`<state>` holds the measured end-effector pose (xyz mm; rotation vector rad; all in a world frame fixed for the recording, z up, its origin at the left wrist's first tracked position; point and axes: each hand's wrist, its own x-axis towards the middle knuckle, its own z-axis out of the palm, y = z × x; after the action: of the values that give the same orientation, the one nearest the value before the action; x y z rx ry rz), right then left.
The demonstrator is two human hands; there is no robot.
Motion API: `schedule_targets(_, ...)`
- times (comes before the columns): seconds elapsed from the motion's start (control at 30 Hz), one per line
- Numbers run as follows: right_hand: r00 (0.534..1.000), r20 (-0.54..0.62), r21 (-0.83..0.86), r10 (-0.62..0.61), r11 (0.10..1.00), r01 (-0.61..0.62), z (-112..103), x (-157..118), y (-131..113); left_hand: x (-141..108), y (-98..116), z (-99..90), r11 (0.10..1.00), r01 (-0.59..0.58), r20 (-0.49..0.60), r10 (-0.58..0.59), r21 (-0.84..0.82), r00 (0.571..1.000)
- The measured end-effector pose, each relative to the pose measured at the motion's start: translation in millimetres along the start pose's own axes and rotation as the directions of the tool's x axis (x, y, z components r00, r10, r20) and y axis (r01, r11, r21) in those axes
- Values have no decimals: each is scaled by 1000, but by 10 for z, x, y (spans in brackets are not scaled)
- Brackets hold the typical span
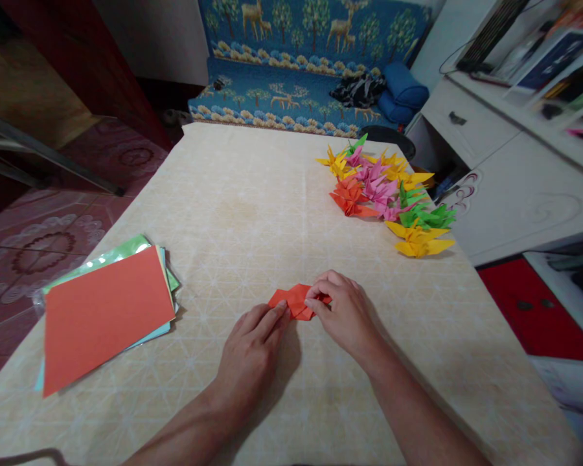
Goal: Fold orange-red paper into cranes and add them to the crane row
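A small piece of folded orange-red paper [298, 301] lies on the table between my hands, with several creased layers and angled edges. My left hand [253, 343] holds its left end down, fingers pressed together on the paper. At the other end, my right hand [342, 309] pinches the paper between thumb and forefinger, its remaining fingers curled and partly covering that end.
To the left lies a stack of coloured paper with an orange-red sheet [109, 317] on top, over a green pack [126, 249]. Folded paper cranes in yellow [420, 241], pink [376, 181], green and orange-red crowd the table's far right. Beyond stands a blue sofa [291, 97]; a white cabinet [525, 175] stands right.
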<state>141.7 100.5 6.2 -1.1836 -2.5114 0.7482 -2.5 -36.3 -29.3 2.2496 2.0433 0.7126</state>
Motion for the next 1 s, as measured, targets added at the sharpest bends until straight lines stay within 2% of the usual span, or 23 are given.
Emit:
schedule_targets(0.23, 997, 79, -32, -17, 999, 20, -94, 69, 70, -5, -12, 22, 1000, -9, -8, 9, 6, 1000)
schedule_targets(0.5, 993, 97, -107, 67, 993, -56, -121, 138, 24, 5, -14, 16, 1000, -13, -2, 13, 6, 1000)
schedule_targets(0.63, 992, 105, -159, 71, 986, -54, -121, 165, -7, 14, -7, 3, 1000, -9, -6, 9, 2, 1000)
schedule_targets(0.87, 978, 187, -206, 90, 977, -50, -167, 214, -27, 5, -15, 12, 1000, -12, -8, 12, 1, 1000)
schedule_targets(1.0, 944, 289, -250, 158, 965, -85, -196, 275, -88, 8, -15, 11, 1000, -19, -11, 19, 19, 1000)
